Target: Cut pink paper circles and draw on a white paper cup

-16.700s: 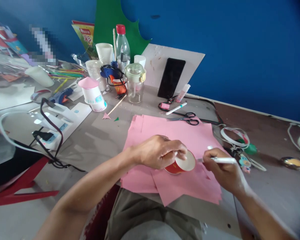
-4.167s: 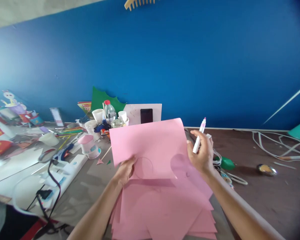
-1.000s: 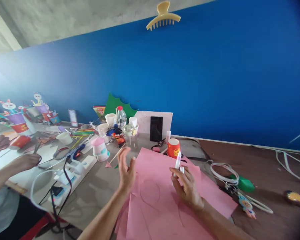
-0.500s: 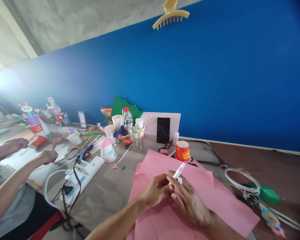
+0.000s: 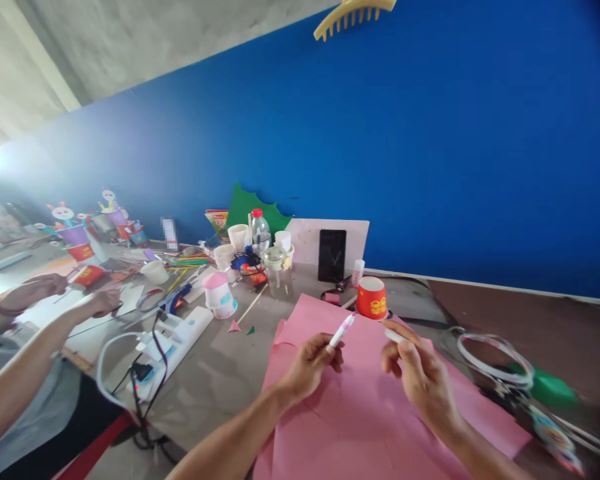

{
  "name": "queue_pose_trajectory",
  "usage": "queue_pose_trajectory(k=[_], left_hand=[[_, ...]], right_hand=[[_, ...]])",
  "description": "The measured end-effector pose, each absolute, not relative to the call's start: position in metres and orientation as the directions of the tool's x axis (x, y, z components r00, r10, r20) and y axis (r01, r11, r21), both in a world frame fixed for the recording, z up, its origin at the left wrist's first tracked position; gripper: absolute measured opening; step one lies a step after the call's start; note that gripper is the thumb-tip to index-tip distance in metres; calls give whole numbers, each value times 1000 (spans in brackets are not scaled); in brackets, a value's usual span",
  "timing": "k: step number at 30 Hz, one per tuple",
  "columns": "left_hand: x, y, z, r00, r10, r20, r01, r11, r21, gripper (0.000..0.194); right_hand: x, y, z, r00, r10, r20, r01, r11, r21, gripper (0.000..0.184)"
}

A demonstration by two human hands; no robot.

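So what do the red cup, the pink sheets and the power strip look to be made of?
Red cup: probably coated paper, with gold print outside and a white inside.
Pink sheets: matte paper or thin card, flat with crisp edges.
Power strip: likely hard plastic, smooth, white and moulded.

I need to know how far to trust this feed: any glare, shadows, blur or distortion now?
Head view: glare washes out the far left edge; a soft shadow lies on the pink paper near the right hand; the hanging charm at lower right looks smeared; the blue wall darkens at top right.
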State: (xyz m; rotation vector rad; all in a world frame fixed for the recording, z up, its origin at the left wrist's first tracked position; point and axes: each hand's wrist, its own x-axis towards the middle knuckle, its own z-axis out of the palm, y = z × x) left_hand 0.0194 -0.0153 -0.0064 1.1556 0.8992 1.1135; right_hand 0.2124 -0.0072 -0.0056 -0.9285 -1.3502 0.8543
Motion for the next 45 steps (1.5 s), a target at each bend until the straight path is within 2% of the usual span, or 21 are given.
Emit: queue_pose_trajectory(k=[4,7,16,29,45], left_hand=[[20,-16,-3,263,965,23,-85,-1,996,48],[20,-16,2,280,960,20,-21,-15,1000,46],[21,-18,1,305,952,1,64,-21,998,46],[20,-20,-2,331,943,-42,204,-28,979,33],[19,-20,-6,358,933,-41,216,-40,976,34]], right_hand=[[218,5,11,95,978,183,-226,200,-953,29],[222,10,17,55,991,122,-406,134,-904,29],[220,12,25,-22,997,71,-542,48,-839,22],[217,9,24,-51,993,107,-461,72,-884,26],[214,6,18,27,979,200,-297,199,-934,26]])
